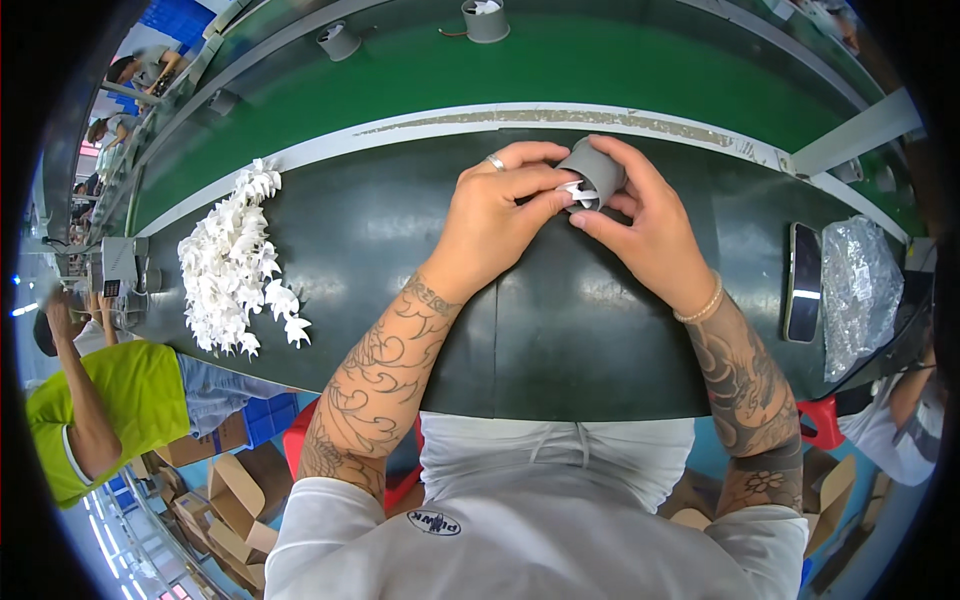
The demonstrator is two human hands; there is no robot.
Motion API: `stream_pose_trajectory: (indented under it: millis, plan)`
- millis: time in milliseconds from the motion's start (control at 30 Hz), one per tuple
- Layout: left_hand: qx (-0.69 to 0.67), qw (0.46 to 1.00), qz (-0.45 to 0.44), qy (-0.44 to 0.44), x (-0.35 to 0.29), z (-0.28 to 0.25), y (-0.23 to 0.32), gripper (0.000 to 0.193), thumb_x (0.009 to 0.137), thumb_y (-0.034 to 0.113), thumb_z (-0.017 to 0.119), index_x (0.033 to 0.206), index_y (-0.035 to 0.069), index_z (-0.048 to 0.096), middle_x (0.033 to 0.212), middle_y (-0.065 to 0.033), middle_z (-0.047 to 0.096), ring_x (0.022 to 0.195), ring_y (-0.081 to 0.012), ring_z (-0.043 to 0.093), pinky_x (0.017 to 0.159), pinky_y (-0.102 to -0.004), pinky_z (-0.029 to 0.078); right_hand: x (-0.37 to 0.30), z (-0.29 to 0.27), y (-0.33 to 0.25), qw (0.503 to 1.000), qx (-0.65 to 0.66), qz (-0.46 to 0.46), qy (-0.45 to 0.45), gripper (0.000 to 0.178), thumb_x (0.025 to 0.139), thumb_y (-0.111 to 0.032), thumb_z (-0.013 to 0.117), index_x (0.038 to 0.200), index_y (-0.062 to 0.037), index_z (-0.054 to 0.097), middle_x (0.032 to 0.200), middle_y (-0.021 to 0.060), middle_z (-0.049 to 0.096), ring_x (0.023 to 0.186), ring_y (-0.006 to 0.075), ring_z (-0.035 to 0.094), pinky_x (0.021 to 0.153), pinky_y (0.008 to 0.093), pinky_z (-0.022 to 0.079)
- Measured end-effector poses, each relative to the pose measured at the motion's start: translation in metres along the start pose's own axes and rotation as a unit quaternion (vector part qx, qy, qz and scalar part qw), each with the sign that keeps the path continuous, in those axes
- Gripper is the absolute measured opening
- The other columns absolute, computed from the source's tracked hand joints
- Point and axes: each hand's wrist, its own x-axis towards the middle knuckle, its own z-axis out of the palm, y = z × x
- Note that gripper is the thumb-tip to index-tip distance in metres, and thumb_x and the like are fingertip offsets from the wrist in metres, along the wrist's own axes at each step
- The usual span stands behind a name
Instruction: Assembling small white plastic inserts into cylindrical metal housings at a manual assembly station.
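Over the far middle of the dark worktable, my right hand (650, 225) wraps its fingers and thumb around a grey cylindrical housing (600, 170). The housing lies tilted, its open end toward my left hand (485, 215). Between the thumb and fingers of that hand is a small white fan blade (581, 195), at the mouth of the housing. How deep the blade sits inside cannot be made out. To the left, a heap of similar white fan blades (225, 270) lies on the table.
A phone (803, 283) and a clear plastic bag (860, 295) lie at the right. Beyond a white rail (480, 122) runs a green conveyor belt (610, 65), carrying grey housings (486, 22). A person in a green shirt (130, 410) is at the left; cardboard boxes (245, 490) stand below.
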Motion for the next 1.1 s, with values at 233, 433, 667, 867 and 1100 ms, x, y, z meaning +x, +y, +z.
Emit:
stream_pose_trajectory:
  millis: [233, 433, 667, 867, 1100]
  plan:
    - [-0.03, 0.999, -0.039, 0.011, 0.002, 0.006, 0.001, 0.012, 0.08, 0.0, 0.072, 0.092, 0.0, 0.07, 0.115, -0.01, 0.064, 0.083, -0.0129, 0.064, 0.074, -0.0258, 0.053, -0.001, -0.001, 0.002, 1.0, -0.003, 0.007, 0.002, 0.063, 0.078, 0.003, 0.074, 0.134, -0.0016, 0.047, 0.125, 0.0085, 0.052, 0.105, 0.0151, 0.058, 0.089, 0.0287, 0.054]
    - [-0.034, 0.999, -0.029, 0.017, 0.001, 0.005, -0.001, 0.011, 0.081, 0.0, 0.072, 0.091, -0.001, 0.069, 0.114, -0.0096, 0.063, 0.084, -0.0126, 0.064, 0.074, -0.0256, 0.053, 0.0, -0.001, 0.001, 0.999, -0.029, -0.012, 0.003, 0.06, 0.077, 0.003, 0.074, 0.132, -0.0023, 0.049, 0.128, 0.009, 0.052, 0.105, 0.0157, 0.059, 0.088, 0.029, 0.054]
    - [-0.069, 0.996, -0.033, 0.049, 0.0, 0.009, -0.008, 0.015, 0.075, -0.002, 0.075, 0.08, -0.003, 0.062, 0.107, -0.0128, 0.066, 0.076, -0.0153, 0.065, 0.069, -0.0269, 0.054, 0.0, 0.0, -0.001, 0.999, -0.044, -0.023, -0.003, 0.059, 0.077, 0.004, 0.073, 0.131, -0.0038, 0.051, 0.123, 0.0081, 0.053, 0.106, 0.0169, 0.058, 0.087, 0.0287, 0.054]
    - [-0.114, 0.989, -0.093, 0.024, 0.002, 0.009, -0.006, 0.024, 0.078, -0.004, 0.074, 0.076, 0.0, 0.05, 0.111, -0.012, 0.061, 0.091, -0.0114, 0.061, 0.081, -0.0271, 0.055, 0.0, -0.001, -0.003, 0.998, -0.061, -0.03, 0.0, 0.059, 0.075, 0.006, 0.073, 0.129, -0.0052, 0.054, 0.116, 0.0075, 0.055, 0.102, 0.0161, 0.058, 0.082, 0.0275, 0.055]
    - [-0.153, 0.976, -0.153, 0.02, 0.009, 0.004, -0.002, 0.026, 0.077, -0.004, 0.076, 0.076, 0.001, 0.05, 0.103, -0.0106, 0.061, 0.086, -0.0103, 0.061, 0.078, -0.0252, 0.055, 0.004, -0.001, -0.005, 0.997, -0.076, -0.021, -0.006, 0.059, 0.077, 0.005, 0.072, 0.131, -0.0037, 0.052, 0.116, 0.0077, 0.055, 0.099, 0.0138, 0.058, 0.08, 0.0258, 0.054]
